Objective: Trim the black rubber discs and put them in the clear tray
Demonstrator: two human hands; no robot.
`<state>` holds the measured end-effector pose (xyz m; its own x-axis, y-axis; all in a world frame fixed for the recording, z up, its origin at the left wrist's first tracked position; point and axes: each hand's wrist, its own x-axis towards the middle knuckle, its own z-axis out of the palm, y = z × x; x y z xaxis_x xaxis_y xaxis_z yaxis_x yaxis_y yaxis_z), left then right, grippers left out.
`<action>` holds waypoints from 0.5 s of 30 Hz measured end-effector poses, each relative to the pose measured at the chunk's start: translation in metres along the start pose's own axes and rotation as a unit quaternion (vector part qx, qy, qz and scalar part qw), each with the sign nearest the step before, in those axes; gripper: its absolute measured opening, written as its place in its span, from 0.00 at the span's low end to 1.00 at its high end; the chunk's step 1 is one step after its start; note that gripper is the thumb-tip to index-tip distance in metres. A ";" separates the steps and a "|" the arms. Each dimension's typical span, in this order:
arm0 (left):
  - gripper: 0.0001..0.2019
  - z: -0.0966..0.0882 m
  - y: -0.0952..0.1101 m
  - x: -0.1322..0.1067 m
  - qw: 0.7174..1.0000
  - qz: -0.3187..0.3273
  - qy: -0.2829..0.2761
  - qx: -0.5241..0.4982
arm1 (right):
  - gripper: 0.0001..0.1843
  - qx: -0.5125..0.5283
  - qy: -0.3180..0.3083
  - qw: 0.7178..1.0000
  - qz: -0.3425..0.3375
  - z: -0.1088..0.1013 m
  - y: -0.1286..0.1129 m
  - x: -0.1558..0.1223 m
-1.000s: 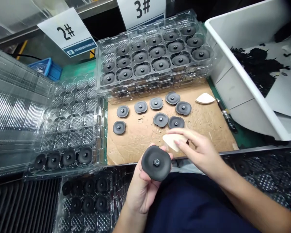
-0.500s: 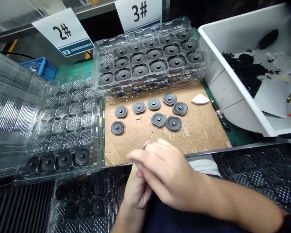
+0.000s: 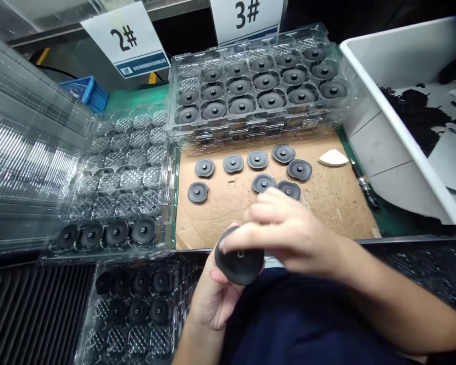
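My left hand (image 3: 213,299) grips a round black rubber disc (image 3: 238,264) with a small centre hub, held up over my lap near the table's front edge. My right hand (image 3: 289,235) lies across the top of that disc, its fingers curled and pressing on it; whether the white wedge-shaped pad is still under them is hidden. Several grey discs (image 3: 261,183) lie loose on a brown cardboard sheet (image 3: 327,203) just beyond my hands.
A stack of clear blister trays (image 3: 258,86) full of discs stands behind the cardboard. A partly filled clear tray (image 3: 114,187) sits at left, another tray (image 3: 137,309) lower left. A white wedge pad (image 3: 332,158), a black pen (image 3: 365,188) and a white bin (image 3: 403,116) are at right.
My right hand came from beside the disc, holding a white pad, and swept over it; it now rests on top of the disc, which shows again beneath the fingers. The view shifted.
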<state>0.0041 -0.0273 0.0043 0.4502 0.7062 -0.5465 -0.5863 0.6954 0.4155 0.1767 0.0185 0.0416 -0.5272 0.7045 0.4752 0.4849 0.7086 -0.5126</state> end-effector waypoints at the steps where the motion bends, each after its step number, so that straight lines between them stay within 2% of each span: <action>1: 0.30 -0.001 0.001 -0.001 1.000 -0.001 -0.019 -0.005 | 0.16 -0.002 0.014 0.999 0.035 0.002 0.007 -0.002; 4: 0.26 -0.006 0.003 -0.001 0.996 -0.017 -0.078 -0.033 | 0.13 0.010 0.042 0.976 0.212 0.009 0.016 -0.023; 7: 0.27 -0.011 0.004 0.002 0.992 -0.026 -0.106 -0.058 | 0.13 0.097 -0.005 0.939 0.330 0.019 0.013 -0.055; 9: 0.27 -0.012 0.004 0.004 0.991 -0.024 -0.117 -0.064 | 0.14 0.132 -0.041 0.918 0.370 0.025 0.010 -0.073; 11: 0.26 -0.011 0.005 0.005 0.991 -0.023 -0.115 -0.060 | 0.14 0.145 -0.052 0.905 0.397 0.026 0.007 -0.081; 13: 0.25 -0.007 0.006 0.005 0.994 -0.024 -0.101 -0.043 | 0.13 0.125 -0.012 0.904 0.409 0.019 0.002 -0.078; 15: 0.26 -0.001 0.005 0.005 0.997 -0.021 -0.074 -0.022 | 0.12 0.087 0.054 0.917 0.385 0.008 -0.008 -0.064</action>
<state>0.0030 -0.0205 0.0032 0.5680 0.6902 -0.4482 -0.5917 0.7211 0.3605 0.2016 -0.0322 0.0096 0.0016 0.9999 -0.0132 0.5609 -0.0118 -0.8278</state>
